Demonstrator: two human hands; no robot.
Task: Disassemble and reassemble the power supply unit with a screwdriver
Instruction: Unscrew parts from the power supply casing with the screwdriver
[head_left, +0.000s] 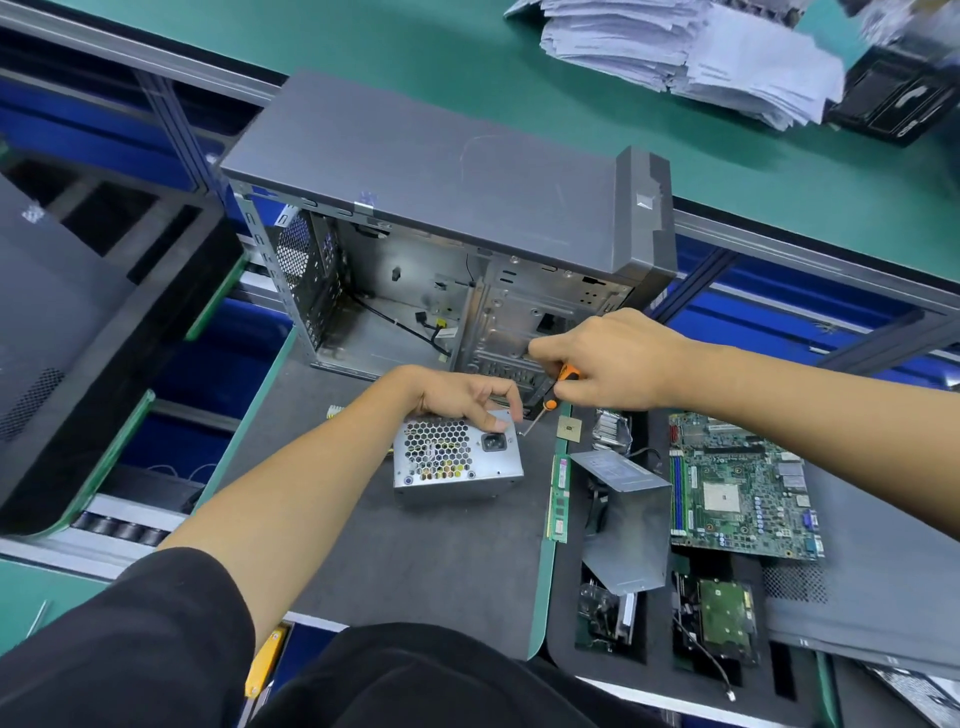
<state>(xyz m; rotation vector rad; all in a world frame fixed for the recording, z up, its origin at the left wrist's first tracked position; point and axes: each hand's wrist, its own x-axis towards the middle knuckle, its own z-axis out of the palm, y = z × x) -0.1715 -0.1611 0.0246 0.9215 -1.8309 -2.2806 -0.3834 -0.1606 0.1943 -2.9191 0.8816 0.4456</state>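
Silver metal power supply unit (457, 457) with honeycomb grille lies on the dark grey mat (415, 561), before the open grey computer case (441, 228). Left hand (467, 397) pinches its top corner; right hand (608, 358) grips the orange-handled screwdriver (553, 395) (tip at that corner).

left hand (462, 397) fingers (511, 402) curled, tips pinching downward; right hand (613, 364) clenched, knuckles up, both forearms extended forward.

Matt grey metal power supply unit (457, 460)
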